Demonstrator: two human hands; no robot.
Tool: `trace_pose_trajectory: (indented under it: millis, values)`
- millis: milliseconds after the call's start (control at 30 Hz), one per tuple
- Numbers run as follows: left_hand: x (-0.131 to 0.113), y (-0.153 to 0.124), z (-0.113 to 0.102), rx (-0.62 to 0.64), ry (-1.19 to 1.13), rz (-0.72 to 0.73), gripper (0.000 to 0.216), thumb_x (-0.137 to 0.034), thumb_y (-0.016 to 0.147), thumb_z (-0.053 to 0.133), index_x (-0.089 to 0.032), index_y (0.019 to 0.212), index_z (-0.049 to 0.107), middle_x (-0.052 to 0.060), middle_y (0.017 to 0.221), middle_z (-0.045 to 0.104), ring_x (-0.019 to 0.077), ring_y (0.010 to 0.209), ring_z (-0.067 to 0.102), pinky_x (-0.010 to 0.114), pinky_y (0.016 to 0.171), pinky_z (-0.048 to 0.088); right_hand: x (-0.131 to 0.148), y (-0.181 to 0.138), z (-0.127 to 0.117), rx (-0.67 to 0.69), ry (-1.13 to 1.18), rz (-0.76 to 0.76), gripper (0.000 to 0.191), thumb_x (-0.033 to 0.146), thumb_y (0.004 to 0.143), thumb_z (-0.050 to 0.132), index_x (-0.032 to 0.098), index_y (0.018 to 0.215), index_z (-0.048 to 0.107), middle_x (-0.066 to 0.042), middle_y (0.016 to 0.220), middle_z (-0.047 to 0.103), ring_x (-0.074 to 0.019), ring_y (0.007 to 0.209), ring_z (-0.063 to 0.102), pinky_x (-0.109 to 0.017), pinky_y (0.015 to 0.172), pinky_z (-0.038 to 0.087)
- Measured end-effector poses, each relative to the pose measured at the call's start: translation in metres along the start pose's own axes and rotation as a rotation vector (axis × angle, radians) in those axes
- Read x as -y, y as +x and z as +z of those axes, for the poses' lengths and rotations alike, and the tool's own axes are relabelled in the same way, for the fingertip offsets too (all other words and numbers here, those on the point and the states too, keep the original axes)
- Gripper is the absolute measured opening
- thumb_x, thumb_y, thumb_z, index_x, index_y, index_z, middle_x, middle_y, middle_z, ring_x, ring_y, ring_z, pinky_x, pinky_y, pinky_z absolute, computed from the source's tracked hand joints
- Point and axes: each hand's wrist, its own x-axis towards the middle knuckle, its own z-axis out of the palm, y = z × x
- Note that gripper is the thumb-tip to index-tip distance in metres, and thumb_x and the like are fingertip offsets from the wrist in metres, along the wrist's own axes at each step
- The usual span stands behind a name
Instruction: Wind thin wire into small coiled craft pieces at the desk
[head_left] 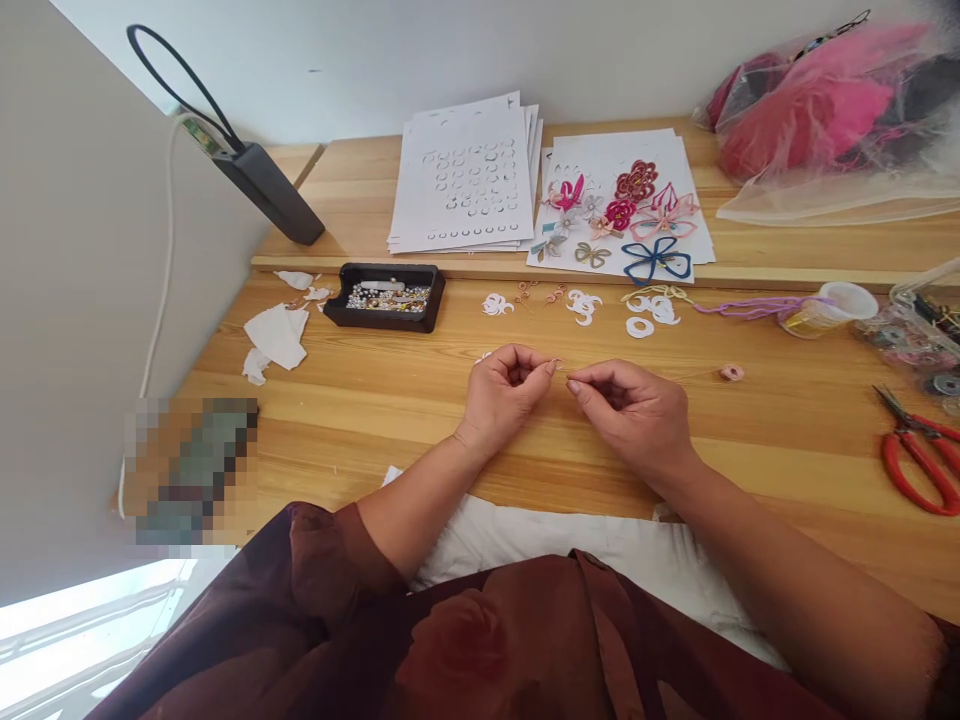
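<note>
Dead centre over the pale pine tabletop [360, 450], a hair-thin pale strand [562, 372] pinched up between the left hand [502, 395] and the right hand [630, 420], both curled tight, thumbs and forefingers nearly meeting! Too fine to call wire or thread from here, and no telling exactly how firm the grip. Just beyond, a small pink spool [732, 372], white paper cut-out curls [585, 305], a black tray of beads [384, 325]. Delicate strand work in hand by the look of it, a steady pinch with no slack called for next
</note>
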Motion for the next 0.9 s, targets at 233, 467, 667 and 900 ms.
trace_pose_trajectory:
  millis: [233, 467, 667, 900]
  values:
    - [0.0038, 0.0006, 0.0012, -0.001, 0.053, 0.045, 0.023, -0.036, 0.076, 0.077, -0.016, 0.076, 0.067, 0.001, 0.073, 0.067, 0.0086, 0.061, 0.054, 0.021, 0.058, 0.043, 0.0010, -0.0006, -0.0033, -0.012, -0.163, -0.196, 0.009, 0.024, 0.088, 0.066, 0.023, 0.091, 0.075, -0.003, 0.081, 0.076, -0.0149, 0.061, 0.065, -0.029, 0.061, 0.053]
    - [0.0025, -0.0004, 0.0010, 0.021, 0.089, 0.065, 0.019, -0.032, 0.076, 0.075, -0.015, 0.079, 0.068, 0.002, 0.077, 0.069, 0.0093, 0.064, 0.057, 0.022, 0.062, 0.045, 0.0015, 0.0017, -0.0015, 0.019, -0.169, -0.212, 0.011, 0.019, 0.086, 0.064, 0.022, 0.090, 0.074, -0.002, 0.077, 0.076, -0.0143, 0.059, 0.064, -0.028, 0.058, 0.051]
    - [0.0033, 0.0011, 0.0007, 0.052, 0.077, 0.082, 0.018, -0.032, 0.076, 0.074, -0.015, 0.077, 0.068, 0.002, 0.075, 0.070, 0.0093, 0.062, 0.057, 0.021, 0.059, 0.044, -0.0007, 0.0020, 0.0006, 0.008, -0.169, -0.233, 0.012, 0.018, 0.086, 0.065, 0.021, 0.090, 0.075, -0.002, 0.078, 0.076, -0.0138, 0.060, 0.065, -0.027, 0.061, 0.051]
    - [0.0052, 0.0036, 0.0000, 0.056, 0.067, 0.089, 0.019, -0.033, 0.075, 0.074, -0.015, 0.077, 0.068, 0.001, 0.074, 0.068, 0.0091, 0.063, 0.056, 0.022, 0.062, 0.045, -0.0054, 0.0052, 0.0035, -0.014, -0.169, -0.312, 0.011, 0.017, 0.085, 0.065, 0.021, 0.088, 0.076, -0.001, 0.074, 0.074, -0.0125, 0.057, 0.062, -0.025, 0.057, 0.049]
